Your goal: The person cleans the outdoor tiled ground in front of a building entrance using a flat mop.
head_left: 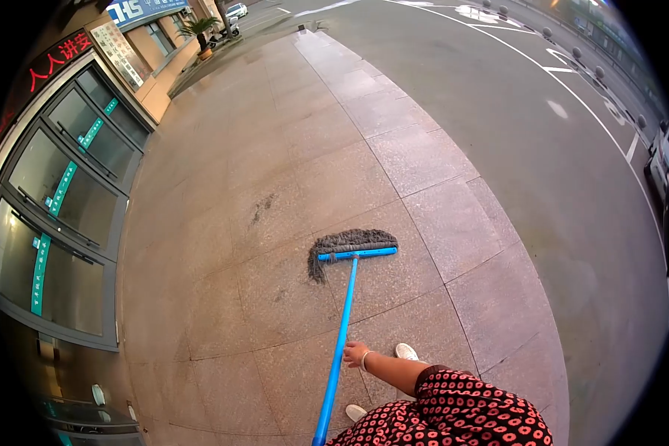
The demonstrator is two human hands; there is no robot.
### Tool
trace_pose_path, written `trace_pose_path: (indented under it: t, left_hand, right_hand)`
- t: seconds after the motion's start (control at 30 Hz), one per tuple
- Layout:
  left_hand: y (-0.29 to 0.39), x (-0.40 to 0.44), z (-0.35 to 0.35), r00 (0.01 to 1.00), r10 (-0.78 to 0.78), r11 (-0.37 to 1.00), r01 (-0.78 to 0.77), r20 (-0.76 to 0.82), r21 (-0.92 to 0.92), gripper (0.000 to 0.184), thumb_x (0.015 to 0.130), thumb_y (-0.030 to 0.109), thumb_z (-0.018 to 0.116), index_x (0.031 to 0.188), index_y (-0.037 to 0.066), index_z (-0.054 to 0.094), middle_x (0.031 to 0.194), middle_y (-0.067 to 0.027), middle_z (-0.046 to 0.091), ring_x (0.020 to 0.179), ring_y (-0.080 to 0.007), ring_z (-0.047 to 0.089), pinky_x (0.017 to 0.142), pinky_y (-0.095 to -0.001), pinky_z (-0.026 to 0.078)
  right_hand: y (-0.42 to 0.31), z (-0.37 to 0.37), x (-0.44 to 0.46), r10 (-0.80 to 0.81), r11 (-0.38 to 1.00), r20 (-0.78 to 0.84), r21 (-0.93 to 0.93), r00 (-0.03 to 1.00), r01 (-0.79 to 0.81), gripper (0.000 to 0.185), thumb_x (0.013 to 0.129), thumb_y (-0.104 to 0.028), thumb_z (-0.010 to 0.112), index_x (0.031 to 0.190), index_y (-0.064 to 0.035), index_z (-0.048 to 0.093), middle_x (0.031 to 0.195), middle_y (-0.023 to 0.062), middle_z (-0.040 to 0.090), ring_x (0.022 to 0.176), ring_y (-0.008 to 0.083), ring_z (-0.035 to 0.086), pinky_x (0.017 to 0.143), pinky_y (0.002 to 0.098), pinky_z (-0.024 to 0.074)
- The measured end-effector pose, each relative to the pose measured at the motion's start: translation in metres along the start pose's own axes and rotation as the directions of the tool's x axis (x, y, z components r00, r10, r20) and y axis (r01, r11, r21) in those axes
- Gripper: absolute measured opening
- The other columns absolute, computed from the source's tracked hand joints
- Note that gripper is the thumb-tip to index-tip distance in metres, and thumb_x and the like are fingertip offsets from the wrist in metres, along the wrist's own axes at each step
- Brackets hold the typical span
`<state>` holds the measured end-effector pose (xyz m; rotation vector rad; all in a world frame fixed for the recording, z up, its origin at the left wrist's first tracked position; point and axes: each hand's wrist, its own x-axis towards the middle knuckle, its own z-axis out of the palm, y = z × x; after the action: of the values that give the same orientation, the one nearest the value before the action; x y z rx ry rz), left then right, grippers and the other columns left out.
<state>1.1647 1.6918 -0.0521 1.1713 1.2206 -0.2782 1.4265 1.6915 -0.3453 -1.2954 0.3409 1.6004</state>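
A mop with a long blue handle (347,312) runs from the bottom edge up to the middle of the view. Its grey string head (349,239) lies flat on the stone paving, fixed to a blue crossbar. My right hand (355,354) is at the handle's lower part, its fingers closed against it and partly hidden behind it. A pale bracelet circles that wrist. My left hand is out of view, and the lower end of the handle runs off the bottom edge.
Stone paving (290,156) with damp patches and a dark smudge (262,208) surrounds the mop. Glass doors (67,193) line the left. A road (513,141) lies beyond the paving's right edge. A potted plant (198,33) stands far ahead. My shoes (406,351) are close by.
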Motion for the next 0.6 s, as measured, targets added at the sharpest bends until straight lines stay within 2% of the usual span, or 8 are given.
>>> trace_pose_path:
  t: [0.1,0.2,0.27,0.4,0.43,0.5,0.53,0.6]
  left_hand:
    - [0.048,0.090,0.043,0.994,0.090,0.989,-0.081,0.062,-0.126,0.052,0.069,0.002,0.050,0.117,0.007,0.031,0.064,-0.0072,0.049,0.046,-0.0097,0.046,0.036,-0.0206,0.035]
    - [0.127,0.193,0.084,0.981,0.168,0.963,-0.143,0.095,-0.228,0.044,0.069,0.003,0.050,0.111,0.005,0.036,0.057,-0.0056,0.047,0.034,-0.0088,0.037,0.028,-0.0208,0.028]
    - [0.186,0.251,0.110,0.976,0.193,0.967,-0.172,0.098,-0.188,0.022,0.070,0.006,0.049,0.091,0.006,0.043,0.057,-0.0046,0.047,0.035,-0.0081,0.038,0.028,-0.0199,0.028]
    - [0.276,0.335,0.168,0.965,0.248,0.952,-0.226,0.086,-0.206,0.018,0.074,0.012,0.049,0.088,0.008,0.039,0.058,-0.0051,0.046,0.039,-0.0080,0.039,0.030,-0.0189,0.029]
    - [0.287,0.340,0.187,0.961,0.259,0.950,-0.235,0.097,-0.207,0.015,0.074,0.012,0.048,0.085,0.008,0.039,0.057,-0.0046,0.045,0.039,-0.0081,0.039,0.030,-0.0191,0.028]
    - [0.288,0.333,0.225,0.956,0.263,0.960,-0.245,0.129,-0.135,0.012,0.074,0.011,0.047,0.082,0.009,0.038,0.056,-0.0037,0.044,0.038,-0.0081,0.038,0.029,-0.0193,0.028]
    - [0.280,0.325,0.243,0.954,0.262,0.965,-0.255,0.149,-0.066,0.010,0.074,0.010,0.045,0.080,0.009,0.037,0.055,-0.0028,0.042,0.038,-0.0081,0.038,0.029,-0.0195,0.027]
    - [0.245,0.296,0.266,0.953,0.266,0.964,-0.267,0.144,-0.013,0.013,0.072,0.006,0.044,0.082,0.009,0.036,0.054,-0.0017,0.040,0.037,-0.0081,0.040,0.026,-0.0205,0.027]
  right_hand:
    - [-0.065,-0.096,-0.042,-0.156,0.980,-0.178,0.094,0.972,0.175,0.040,0.077,-0.015,0.042,0.115,-0.0086,0.032,0.090,0.0129,0.051,0.075,0.0250,0.055,0.058,0.0386,0.0464]
    - [-0.058,-0.218,-0.072,-0.176,0.932,-0.438,0.215,0.882,0.292,0.035,0.076,-0.013,0.041,0.110,-0.0075,0.036,0.083,0.0139,0.052,0.068,0.0253,0.056,0.051,0.0373,0.0470]
    - [-0.029,-0.295,-0.109,-0.091,0.925,-0.634,0.231,0.768,0.300,0.035,0.075,-0.010,0.040,0.110,-0.0072,0.036,0.078,0.0140,0.053,0.063,0.0255,0.056,0.048,0.0366,0.0466]
    - [0.105,-0.443,-0.160,0.209,0.841,-0.848,0.410,0.487,0.354,0.029,0.075,-0.010,0.038,0.103,-0.0150,0.039,0.068,0.0115,0.048,0.053,0.0249,0.052,0.041,0.0376,0.0393]
    - [0.126,-0.450,-0.185,0.312,0.724,-0.831,0.522,0.460,0.452,0.026,0.076,-0.013,0.037,0.101,-0.0165,0.040,0.066,0.0111,0.046,0.053,0.0260,0.050,0.042,0.0388,0.0383]
    - [0.168,-0.447,-0.210,0.418,0.802,-0.879,0.476,0.230,0.361,0.024,0.077,-0.013,0.035,0.100,-0.0129,0.042,0.072,0.0131,0.050,0.056,0.0268,0.052,0.042,0.0386,0.0392]
    - [0.184,-0.441,-0.218,0.429,0.797,-0.876,0.482,0.221,0.364,0.024,0.077,-0.013,0.035,0.100,-0.0129,0.042,0.072,0.0131,0.050,0.056,0.0268,0.052,0.042,0.0386,0.0392]
    - [0.205,-0.420,-0.223,0.572,0.550,-0.724,0.687,0.385,0.475,0.023,0.078,-0.011,0.034,0.098,-0.0068,0.045,0.078,0.0163,0.053,0.059,0.0280,0.054,0.043,0.0380,0.0411]
